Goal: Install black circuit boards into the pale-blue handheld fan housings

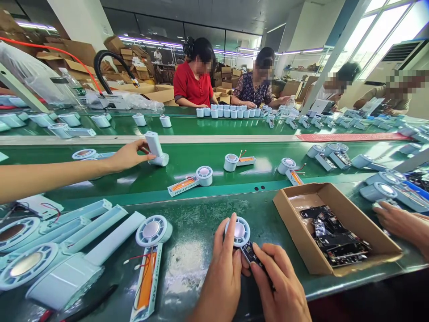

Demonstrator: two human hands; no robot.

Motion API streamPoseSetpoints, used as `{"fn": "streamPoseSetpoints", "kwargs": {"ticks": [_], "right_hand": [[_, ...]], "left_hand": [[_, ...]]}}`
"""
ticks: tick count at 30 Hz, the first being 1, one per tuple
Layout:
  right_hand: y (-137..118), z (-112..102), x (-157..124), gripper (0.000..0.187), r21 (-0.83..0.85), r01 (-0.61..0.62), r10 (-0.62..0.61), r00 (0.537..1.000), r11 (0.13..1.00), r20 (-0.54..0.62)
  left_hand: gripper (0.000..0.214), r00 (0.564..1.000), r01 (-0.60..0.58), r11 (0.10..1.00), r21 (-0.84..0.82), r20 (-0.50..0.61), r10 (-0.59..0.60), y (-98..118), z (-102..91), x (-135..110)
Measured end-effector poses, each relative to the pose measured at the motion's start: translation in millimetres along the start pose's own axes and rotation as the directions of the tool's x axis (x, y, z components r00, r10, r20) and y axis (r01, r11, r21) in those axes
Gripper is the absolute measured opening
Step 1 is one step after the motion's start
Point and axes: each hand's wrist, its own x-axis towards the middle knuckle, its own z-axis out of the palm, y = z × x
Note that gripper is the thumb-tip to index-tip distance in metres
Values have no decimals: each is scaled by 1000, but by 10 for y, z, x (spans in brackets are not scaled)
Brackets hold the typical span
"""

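Note:
Near the bench's front edge, my left hand (221,268) is closed around the round head of a light-blue handheld fan (240,230). My right hand (279,284) grips its handle, with thumb and fingers on a black circuit board (250,252) lying along it. My palms and fingers hide most of the handle. Just left of my hands lies an open-handled fan (147,268) with an orange battery and thin red and black wires. To the right, a cardboard box (291,228) holds several loose black circuit boards (338,237).
More fans (50,264) crowd the left side. Beyond the bench, a green conveyor belt (187,156) carries several fans. A co-worker's hand (134,154) reaches in from the left, holding a fan upright; another's hand (398,219) works at far right. People sit across the line.

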Motion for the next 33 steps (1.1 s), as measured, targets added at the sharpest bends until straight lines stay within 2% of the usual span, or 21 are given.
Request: {"fn": "streamPoseSetpoints", "kwargs": {"ticks": [5,10,13,16,18,20,23,26,28,30,33], "right_hand": [[23,76,-24,35,-91,97,-102,993,991,-52],[45,133,-80,37,-20,49,-49,999,999,-2],[44,170,-110,39,17,39,-39,999,999,-32],[49,184,-126,42,57,44,-41,998,997,-54],[65,140,-110,44,113,32,-32,999,993,3],[98,35,-60,47,210,3,-29,992,978,120],[201,-213,68,48,408,-113,-36,940,906,340],[351,-473,174,41,538,-354,1,836,765,549],[429,-590,203,40,533,-465,22,768,707,640],[456,-647,216,43,482,-481,24,726,732,688],[418,-658,249,38,406,-432,5,689,805,724]], "left_hand": [[57,1000,-5,999,54,17,4,30,-28,-13],[57,1000,-20,995,101,-15,21,37,-30,-27],[56,998,-20,996,87,-53,25,46,-24,-33],[56,999,-25,996,80,-34,28,70,-30,-25],[60,1000,-16,999,48,-9,17,75,-32,-1],[66,1000,-8,1000,5,-20,8,63,-24,36],[62,998,-14,1000,-9,-56,14,31,-6,90],[58,997,-16,999,32,-72,18,22,-4,112],[59,998,-11,998,55,-66,15,30,-11,111],[60,998,-4,998,66,-56,7,38,-17,105],[61,998,6,998,68,-58,-2,40,-14,98]]}}
